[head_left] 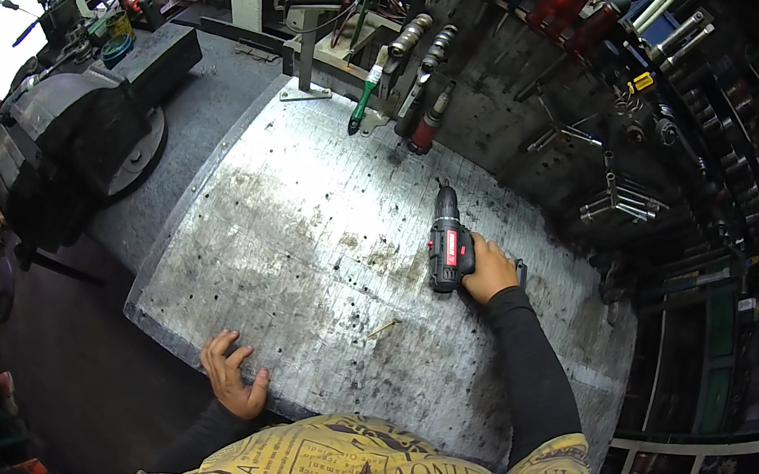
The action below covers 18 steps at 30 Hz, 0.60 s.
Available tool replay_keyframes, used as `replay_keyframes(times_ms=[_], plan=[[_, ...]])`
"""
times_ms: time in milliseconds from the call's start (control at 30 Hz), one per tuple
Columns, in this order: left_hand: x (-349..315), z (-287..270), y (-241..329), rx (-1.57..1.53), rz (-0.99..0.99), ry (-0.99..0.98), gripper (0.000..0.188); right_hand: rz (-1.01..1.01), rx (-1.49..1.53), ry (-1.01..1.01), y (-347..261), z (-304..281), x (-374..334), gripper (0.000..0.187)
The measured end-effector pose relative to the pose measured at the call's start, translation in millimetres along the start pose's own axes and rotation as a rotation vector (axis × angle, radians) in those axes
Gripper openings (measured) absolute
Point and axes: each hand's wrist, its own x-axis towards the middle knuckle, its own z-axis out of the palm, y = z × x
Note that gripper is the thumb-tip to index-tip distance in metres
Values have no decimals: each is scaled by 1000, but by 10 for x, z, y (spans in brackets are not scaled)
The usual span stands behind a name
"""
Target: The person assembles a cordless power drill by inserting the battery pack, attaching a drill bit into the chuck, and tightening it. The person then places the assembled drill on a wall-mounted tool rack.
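On the right half of a scuffed metal workbench top (301, 223) lies a black and red cordless drill (445, 247), its chuck pointing to the far side. My right hand (492, 271) is wrapped round the drill's handle, which is mostly hidden under the fingers. My left hand (235, 376) rests on the bench's near edge with its fingers spread, holding nothing. Between the hands, a thin yellowish sliver (384, 328) lies on the metal.
A large bench vise (84, 129) stands at the left. Along the back are a green-handled brush (366, 93), a red and black tool (427, 129) and red-handled screwdrivers (558, 0). Sockets and wrenches (625, 199) hang on the dark panel to the right.
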Motion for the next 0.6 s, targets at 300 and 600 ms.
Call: replay_keyframes(times_ms=[300,600], plan=[[7,-1,-13,5,16,-9,38,-68,73,1,151,77,6,80],[28,-28,-15,36,49,-37,39,-108,187,188,60,-62,-247,71]])
